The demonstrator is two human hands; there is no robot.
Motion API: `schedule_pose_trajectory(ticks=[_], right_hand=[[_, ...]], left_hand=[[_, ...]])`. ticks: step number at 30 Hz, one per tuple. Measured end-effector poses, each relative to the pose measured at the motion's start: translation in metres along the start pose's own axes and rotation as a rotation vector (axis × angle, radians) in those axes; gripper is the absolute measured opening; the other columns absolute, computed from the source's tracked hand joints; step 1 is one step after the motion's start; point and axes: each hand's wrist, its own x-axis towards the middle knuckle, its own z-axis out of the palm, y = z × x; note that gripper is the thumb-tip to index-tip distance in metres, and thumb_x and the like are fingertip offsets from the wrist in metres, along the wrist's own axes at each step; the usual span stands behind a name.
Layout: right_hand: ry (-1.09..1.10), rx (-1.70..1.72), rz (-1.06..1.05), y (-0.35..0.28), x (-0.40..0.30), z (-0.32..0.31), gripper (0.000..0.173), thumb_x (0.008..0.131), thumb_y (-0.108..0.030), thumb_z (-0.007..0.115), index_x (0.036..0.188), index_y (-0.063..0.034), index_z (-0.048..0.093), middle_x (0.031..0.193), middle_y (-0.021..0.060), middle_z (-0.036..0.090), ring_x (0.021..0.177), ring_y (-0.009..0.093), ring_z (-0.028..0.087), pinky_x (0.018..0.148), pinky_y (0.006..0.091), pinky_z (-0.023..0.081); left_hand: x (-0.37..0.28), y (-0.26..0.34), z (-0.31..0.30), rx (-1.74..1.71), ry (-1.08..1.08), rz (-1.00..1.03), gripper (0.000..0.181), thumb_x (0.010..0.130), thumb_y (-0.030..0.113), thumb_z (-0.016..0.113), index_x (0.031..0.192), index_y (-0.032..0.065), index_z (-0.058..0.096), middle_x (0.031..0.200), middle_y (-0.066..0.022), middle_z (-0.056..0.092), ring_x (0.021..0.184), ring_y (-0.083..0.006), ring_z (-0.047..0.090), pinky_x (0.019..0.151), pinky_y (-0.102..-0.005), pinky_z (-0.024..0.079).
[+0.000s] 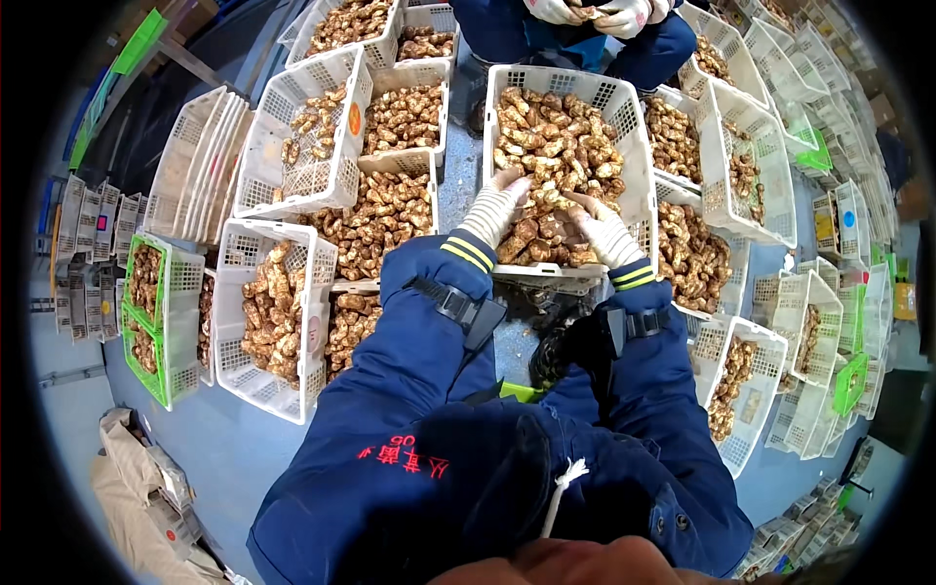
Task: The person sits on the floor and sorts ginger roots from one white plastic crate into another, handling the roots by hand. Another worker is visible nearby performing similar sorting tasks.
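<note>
A white plastic crate (645, 212) full of brown-and-cream mushrooms (556, 139), matsutake by their look, stands in front of me. My left hand (504, 199), in a pale knit glove, is among the mushrooms at the crate's near left. Opposite it, my right hand (598, 228), gloved too, reaches over the near right rim with its fingers among the mushrooms. Several mushrooms lie between the two hands. The fingertips blend with the pile, so whether either hand grips a mushroom is unclear.
Across the crate sits a co-worker, whose gloved hands (621, 16) hold a small piece. Mushroom crates flank me: a stacked crate (252, 186) and a tilted crate (227, 322) left, another crate (779, 183) right. Green-rimmed baskets (167, 322) stand far left on the blue floor (179, 431).
</note>
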Motion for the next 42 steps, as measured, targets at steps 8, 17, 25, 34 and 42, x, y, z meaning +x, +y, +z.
schedule_pose_trajectory(ticks=[8,17,25,34,42], right_hand=[[0.155,-0.529,-0.263,0.000,-0.005,0.014,0.044,0.092,-0.032,0.060,0.125,-0.0038,0.057,0.105,0.0145,0.067,0.091,0.020,0.064,0.085,0.0309,0.049],[0.156,0.172,-0.027,-0.013,-0.011,0.031,0.040,0.097,-0.036,0.053,0.111,-0.0001,0.062,0.081,0.0114,0.067,0.063,0.016,0.064,0.059,0.0294,0.053],[0.247,-0.919,0.060,0.023,0.022,0.017,0.063,0.090,-0.058,0.048,0.116,-0.0028,0.064,0.097,0.0201,0.069,0.091,0.032,0.066,0.081,0.0388,0.051],[-0.152,-1.164,0.547,0.045,0.052,0.039,0.082,0.073,-0.063,0.063,0.128,-0.0025,0.057,0.126,0.0241,0.058,0.118,0.036,0.056,0.099,0.0402,0.044],[-0.060,-0.639,0.147,0.015,0.016,-0.016,0.054,0.082,-0.044,0.066,0.115,-0.0018,0.063,0.101,0.0147,0.069,0.086,0.023,0.067,0.077,0.0339,0.052]], left_hand=[[-0.022,0.018,0.014,0.099,-0.201,-0.054,0.053,0.090,0.022,0.066,0.136,0.0034,0.047,0.115,-0.0065,0.062,0.098,-0.0180,0.060,0.084,-0.0320,0.052],[-0.028,0.020,0.022,0.113,-0.285,-0.084,0.066,0.088,0.021,0.069,0.141,0.0007,0.037,0.112,-0.0059,0.061,0.100,-0.0166,0.060,0.084,-0.0283,0.051],[-0.019,0.022,0.013,-0.137,0.005,-0.032,0.034,0.092,0.025,0.064,0.119,0.0062,0.056,0.108,-0.0093,0.065,0.100,-0.0220,0.062,0.089,-0.0363,0.051],[-0.018,0.019,0.013,-0.272,-0.095,-0.042,0.032,0.092,0.021,0.064,0.118,0.0038,0.057,0.101,-0.0090,0.065,0.093,-0.0234,0.064,0.082,-0.0413,0.056],[-0.010,0.013,0.007,0.154,0.025,-0.028,0.055,0.083,0.010,0.073,0.131,-0.0005,0.047,0.097,-0.0087,0.065,0.080,-0.0164,0.064,0.067,-0.0265,0.055]])
